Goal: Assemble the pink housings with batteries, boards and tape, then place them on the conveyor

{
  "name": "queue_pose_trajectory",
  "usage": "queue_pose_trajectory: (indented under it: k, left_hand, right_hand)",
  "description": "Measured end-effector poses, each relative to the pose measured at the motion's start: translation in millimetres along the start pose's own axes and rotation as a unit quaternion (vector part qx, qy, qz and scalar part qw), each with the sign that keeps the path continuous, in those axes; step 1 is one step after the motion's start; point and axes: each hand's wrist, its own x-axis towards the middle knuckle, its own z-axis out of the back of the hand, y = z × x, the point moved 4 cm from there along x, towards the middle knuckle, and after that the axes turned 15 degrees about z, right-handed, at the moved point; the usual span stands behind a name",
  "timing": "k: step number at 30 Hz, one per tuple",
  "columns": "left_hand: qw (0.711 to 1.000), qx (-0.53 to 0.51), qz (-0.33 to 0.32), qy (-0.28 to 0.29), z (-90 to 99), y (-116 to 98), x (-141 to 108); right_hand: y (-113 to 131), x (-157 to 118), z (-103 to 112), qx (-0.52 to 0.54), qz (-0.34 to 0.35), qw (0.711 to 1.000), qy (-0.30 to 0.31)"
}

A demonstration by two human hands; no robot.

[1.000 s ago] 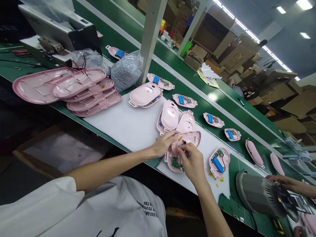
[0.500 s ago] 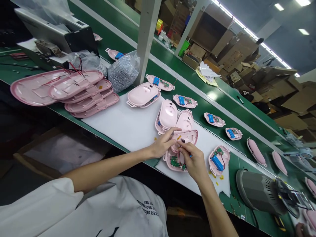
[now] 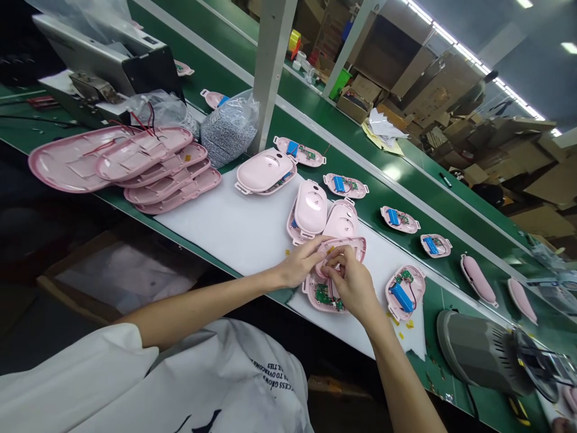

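Note:
My left hand (image 3: pixel 301 262) holds the edge of a tilted pink shell (image 3: pixel 359 248), its fingers along the shell's left side. Over the inside of that shell is my right hand (image 3: pixel 354 281), with thumb and fingers pinched together; anything between the fingertips is too small to make out. Below them, an open pink shell with a green circuit board (image 3: pixel 323 293) lies on the white sheet (image 3: pixel 216 231). Closed-looking pink shells (image 3: pixel 311 207) sit just behind my hands. To the right rests an open shell with a blue battery (image 3: pixel 401 297).
Stacked pink shells (image 3: pixel 174 180) and a bag of small grey parts (image 3: pixel 229 129) lie at the left. A metal post (image 3: pixel 273 72) rises behind the sheet. Several pink units line the green belt. A grey machine (image 3: pixel 478 349) stands at the right, near yellow tape scraps (image 3: pixel 410 324).
My right hand has shifted slightly up and over the tilted shell, its fingers more curled. My left hand keeps its place on the shell. The whole view has shifted slightly.

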Motion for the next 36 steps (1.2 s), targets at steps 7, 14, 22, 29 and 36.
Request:
queue_pose_trajectory:
  k: [7,14,22,29,36]
  left_hand:
    - [1.000,-0.017,0.014,-0.009,-0.4,-1.7,-1.1]
    - [1.000,-0.012,0.011,-0.014,0.1,-1.7,-0.9]
    - [1.000,0.021,-0.009,0.010,-2.6,-8.8,-2.9]
    - [0.992,0.129,-0.014,-0.003,10.2,-15.3,-2.0]
    - [0.899,0.378,-0.078,0.205,10.3,-32.6,-4.3]
  right_hand:
    - [7.2,-1.6,3.1,0.094,0.034,0.995,0.010]
    - [4.5,0.0,-1.4,0.013,0.018,1.000,0.012]
    - [8.8,2.4,-8.1,-0.194,-0.011,0.978,-0.076]
    - [9.6,-23.1,39.5,-0.187,0.004,0.956,-0.226]
    - [8.9,-35.8,32.0,-0.220,0.063,0.971,0.066]
